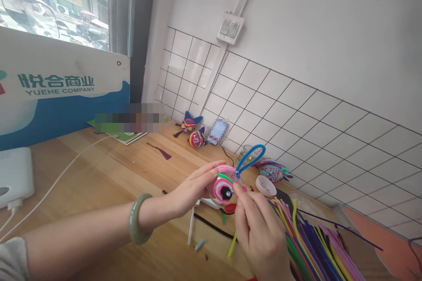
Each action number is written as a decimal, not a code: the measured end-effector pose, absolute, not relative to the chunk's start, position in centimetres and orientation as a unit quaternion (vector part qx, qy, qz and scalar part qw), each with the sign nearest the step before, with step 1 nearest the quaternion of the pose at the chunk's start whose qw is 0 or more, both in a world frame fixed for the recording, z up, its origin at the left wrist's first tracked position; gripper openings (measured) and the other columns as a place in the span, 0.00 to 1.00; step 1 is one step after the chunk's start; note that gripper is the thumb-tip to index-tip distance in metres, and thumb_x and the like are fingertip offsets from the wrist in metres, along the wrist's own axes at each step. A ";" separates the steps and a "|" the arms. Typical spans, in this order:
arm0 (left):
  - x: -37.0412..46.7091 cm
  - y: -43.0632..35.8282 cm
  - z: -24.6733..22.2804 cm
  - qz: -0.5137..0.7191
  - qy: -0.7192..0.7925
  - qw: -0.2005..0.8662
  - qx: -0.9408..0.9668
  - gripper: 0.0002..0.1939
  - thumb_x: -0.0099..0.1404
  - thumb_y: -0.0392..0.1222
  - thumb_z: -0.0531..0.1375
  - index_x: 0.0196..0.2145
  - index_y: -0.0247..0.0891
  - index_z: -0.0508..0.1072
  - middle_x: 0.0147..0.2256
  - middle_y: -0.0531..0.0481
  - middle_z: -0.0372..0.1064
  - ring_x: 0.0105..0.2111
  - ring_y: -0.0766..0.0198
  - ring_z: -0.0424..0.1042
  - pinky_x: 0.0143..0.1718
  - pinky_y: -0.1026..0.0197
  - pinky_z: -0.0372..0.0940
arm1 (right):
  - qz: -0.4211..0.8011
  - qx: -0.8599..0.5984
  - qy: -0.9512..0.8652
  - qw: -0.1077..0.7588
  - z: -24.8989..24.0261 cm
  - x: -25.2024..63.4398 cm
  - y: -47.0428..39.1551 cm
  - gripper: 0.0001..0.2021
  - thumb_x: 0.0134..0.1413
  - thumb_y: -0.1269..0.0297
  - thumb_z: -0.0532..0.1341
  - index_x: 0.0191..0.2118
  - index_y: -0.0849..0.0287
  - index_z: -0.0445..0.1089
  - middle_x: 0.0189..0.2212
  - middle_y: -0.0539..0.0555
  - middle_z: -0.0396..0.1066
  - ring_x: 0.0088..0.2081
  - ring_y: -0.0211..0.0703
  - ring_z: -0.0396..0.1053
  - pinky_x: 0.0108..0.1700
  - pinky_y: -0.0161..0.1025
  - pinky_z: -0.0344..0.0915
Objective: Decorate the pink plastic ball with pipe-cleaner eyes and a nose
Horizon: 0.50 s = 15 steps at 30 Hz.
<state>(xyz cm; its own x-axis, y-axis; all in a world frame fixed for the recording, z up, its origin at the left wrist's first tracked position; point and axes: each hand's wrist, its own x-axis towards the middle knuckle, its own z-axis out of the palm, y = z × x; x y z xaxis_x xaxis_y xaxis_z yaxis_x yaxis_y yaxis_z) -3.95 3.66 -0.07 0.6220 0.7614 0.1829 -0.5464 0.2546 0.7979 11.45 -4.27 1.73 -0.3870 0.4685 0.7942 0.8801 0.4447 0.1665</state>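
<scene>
My left hand [194, 189] is closed around a round pipe-cleaner fish ornament [227, 169]. It has a pink top, a red mouth and a large eye [225, 192] of pink, pale blue and black rings with a shiny centre. A blue pipe-cleaner loop [252, 153] sticks up from its top. Over the eye curves a short green pipe cleaner [224, 177]. At its right end my right hand [260, 224] pinches with thumb and forefinger, touching the ornament. The far side of the ornament is hidden by my left hand.
Many coloured pipe cleaners [316, 246] lie at the right. Behind are finished ornaments [197, 138], a blurred phone [218, 131], a glass jar [249, 153], a small pink dish [265, 185] and a purple tassel [160, 151]. A white device with a cable [15, 175] sits left.
</scene>
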 end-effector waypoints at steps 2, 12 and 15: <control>-4.0 3.7 -0.1 0.417 0.130 0.778 0.451 0.19 0.65 0.48 0.55 0.53 0.43 0.68 0.47 0.46 0.71 0.42 0.58 0.70 0.39 0.58 0.67 | -0.292 -0.433 -0.780 0.345 1.8 11.4 -4.3 0.16 0.58 0.77 0.54 0.52 0.66 0.66 0.33 0.57 0.69 0.35 0.41 0.70 0.39 0.38 0.66; -4.3 3.5 0.4 0.414 0.156 0.762 0.473 0.21 0.66 0.50 0.54 0.55 0.43 0.66 0.50 0.46 0.69 0.45 0.57 0.70 0.41 0.58 0.67 | -0.254 -0.435 -0.789 0.352 1.6 11.5 -4.2 0.18 0.57 0.79 0.54 0.54 0.65 0.64 0.35 0.58 0.68 0.37 0.42 0.68 0.41 0.39 0.66; -4.3 3.5 0.4 0.412 0.158 0.763 0.472 0.21 0.66 0.50 0.54 0.55 0.43 0.65 0.49 0.47 0.70 0.45 0.58 0.70 0.41 0.59 0.67 | -0.253 -0.435 -0.789 0.353 1.6 11.5 -4.2 0.19 0.57 0.79 0.55 0.54 0.65 0.64 0.34 0.57 0.67 0.36 0.42 0.68 0.40 0.39 0.65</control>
